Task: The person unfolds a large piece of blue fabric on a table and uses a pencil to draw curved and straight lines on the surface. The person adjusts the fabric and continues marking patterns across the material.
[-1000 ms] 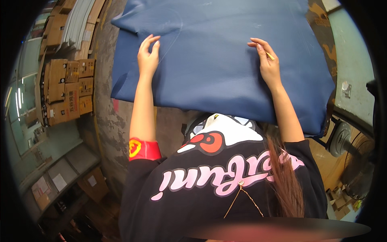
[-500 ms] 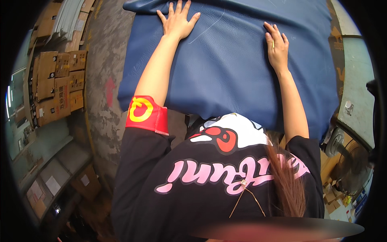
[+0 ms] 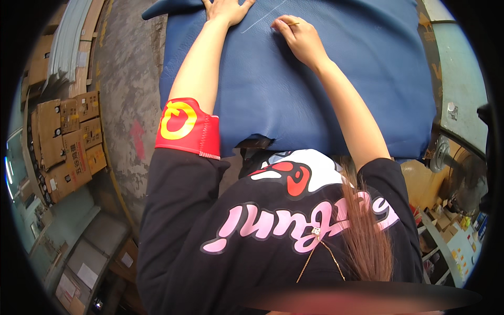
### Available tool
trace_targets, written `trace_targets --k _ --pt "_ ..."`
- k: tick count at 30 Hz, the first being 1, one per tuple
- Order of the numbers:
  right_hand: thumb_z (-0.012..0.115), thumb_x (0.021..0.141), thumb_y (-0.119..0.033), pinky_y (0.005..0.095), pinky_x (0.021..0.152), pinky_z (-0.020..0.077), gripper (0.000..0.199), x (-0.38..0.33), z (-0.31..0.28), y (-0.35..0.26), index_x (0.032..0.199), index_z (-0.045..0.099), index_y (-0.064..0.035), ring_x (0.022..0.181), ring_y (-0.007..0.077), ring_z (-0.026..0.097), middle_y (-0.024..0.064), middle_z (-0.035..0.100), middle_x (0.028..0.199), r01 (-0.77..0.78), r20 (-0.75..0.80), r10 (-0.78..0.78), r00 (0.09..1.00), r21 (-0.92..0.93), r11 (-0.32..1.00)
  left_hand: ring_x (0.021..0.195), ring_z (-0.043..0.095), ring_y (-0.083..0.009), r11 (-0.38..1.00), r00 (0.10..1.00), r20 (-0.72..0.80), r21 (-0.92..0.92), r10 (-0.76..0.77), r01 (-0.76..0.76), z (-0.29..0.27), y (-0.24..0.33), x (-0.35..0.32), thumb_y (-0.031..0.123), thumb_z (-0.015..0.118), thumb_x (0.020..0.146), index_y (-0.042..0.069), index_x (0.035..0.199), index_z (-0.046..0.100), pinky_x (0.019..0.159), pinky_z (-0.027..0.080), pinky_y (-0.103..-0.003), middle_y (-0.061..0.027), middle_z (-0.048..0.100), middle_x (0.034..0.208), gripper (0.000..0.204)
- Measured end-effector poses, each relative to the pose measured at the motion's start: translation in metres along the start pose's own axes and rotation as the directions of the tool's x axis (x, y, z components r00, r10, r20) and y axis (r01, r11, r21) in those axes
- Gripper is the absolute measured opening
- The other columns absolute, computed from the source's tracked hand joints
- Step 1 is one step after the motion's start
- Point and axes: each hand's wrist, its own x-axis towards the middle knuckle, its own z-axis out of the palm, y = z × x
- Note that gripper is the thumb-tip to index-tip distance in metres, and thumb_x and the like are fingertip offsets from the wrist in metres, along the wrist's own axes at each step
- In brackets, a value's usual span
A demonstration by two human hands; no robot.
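Both hands (image 3: 227, 9) (image 3: 296, 37) on blue leather sheet (image 3: 315, 100)

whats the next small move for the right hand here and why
Probably draw the thin stick in the right hand on along the pale line on the blue leather sheet. The left hand lies flat beside it, pinning the sheet.

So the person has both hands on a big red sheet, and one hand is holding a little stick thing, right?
Not quite: the sheet is blue, not red, as the head view shows. The red you may mean is the armband on the left arm. The rest holds: the left hand lies on the sheet, and the right hand pinches a thin stick against it.
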Motion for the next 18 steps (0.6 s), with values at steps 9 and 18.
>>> trace_targets --k 9,18 --pt "0.049 0.1 -0.02 0.0355 0.083 0.0494 0.03 -0.139 -0.064 -0.018 0.087 0.065 0.0012 0.089 0.0254 0.063 0.0114 0.068 0.086 -0.193 0.017 0.193 0.981 0.046 0.98 0.15 0.011 -0.032 1.0 1.0 -0.005 0.014 0.019 -0.019 0.001 -0.001 0.009 0.061 0.038 0.095 0.017 0.156 0.022 0.116 -0.005 -0.063 -0.0121 0.017 0.162 0.076" --pt "0.046 0.104 -0.021 0.0295 0.089 0.0527 0.027 -0.214 -0.097 -0.009 0.106 0.063 -0.0005 0.098 0.0143 0.064 0.0079 0.067 0.101 -0.356 -0.176 0.605 0.777 0.67 0.652 0.15 0.009 -0.0335 0.998 0.999 0.032 0.065 0.011 -0.013 0.01 -0.007 0.014 0.061 0.035 0.097 0.018 0.156 0.019 0.116 -0.005 -0.063 -0.0117 0.014 0.163 0.075"
